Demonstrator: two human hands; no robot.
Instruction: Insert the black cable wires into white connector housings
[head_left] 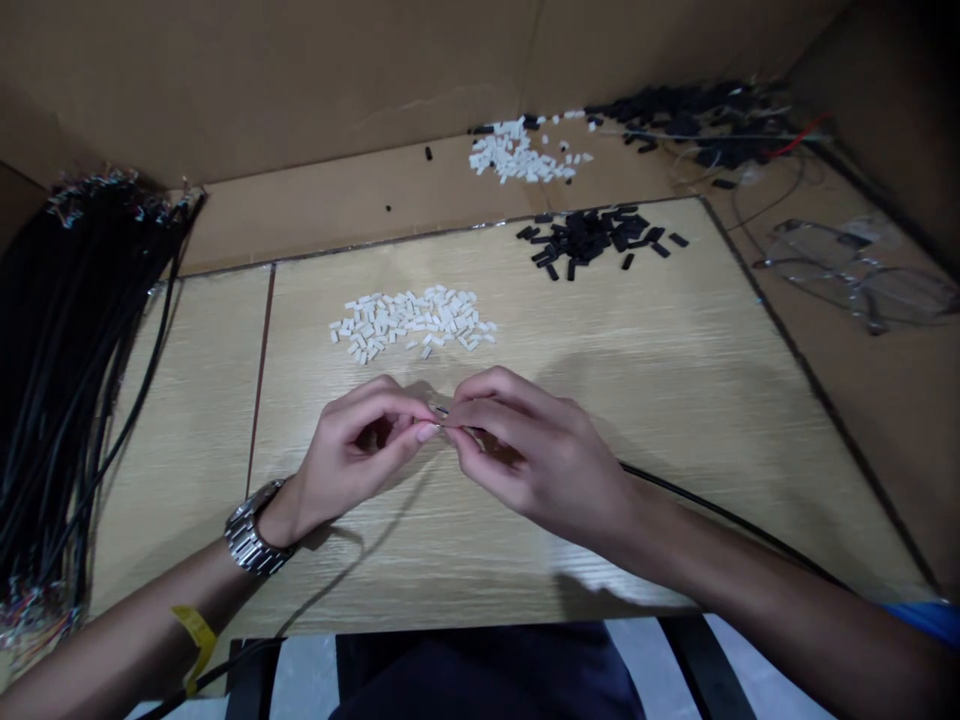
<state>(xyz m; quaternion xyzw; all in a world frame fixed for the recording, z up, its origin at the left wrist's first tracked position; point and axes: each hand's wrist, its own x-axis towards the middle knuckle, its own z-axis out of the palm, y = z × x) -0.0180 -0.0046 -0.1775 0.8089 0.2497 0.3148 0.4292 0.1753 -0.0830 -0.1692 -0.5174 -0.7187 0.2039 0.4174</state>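
I view the counter (697, 350) through the head camera. The left grip (364, 440) is pressed together at thumb and forefinger, pinching a small, thin piece (443, 410). The right grip (540, 445) is likewise drawn together at the fingertips, on the same piece from the opposite side. The piece lies directly between the two sets of fingertips — mostly covered and too small for me to tell its exact form. A black cable (720, 507) emerges behind the right wrist and runs toward the lower right; I cannot tell where it ends near the right grip.

Surrounding layout: a white connector pile (416, 315) lies on the counter, just beyond the fingertips. A black connector pile (592, 235) lies farther back, to the right. A bundle of black cables (67, 380) occupies the left side — wire ends exposed. Eyeglasses (855, 241) rest beyond the counter's right edge.
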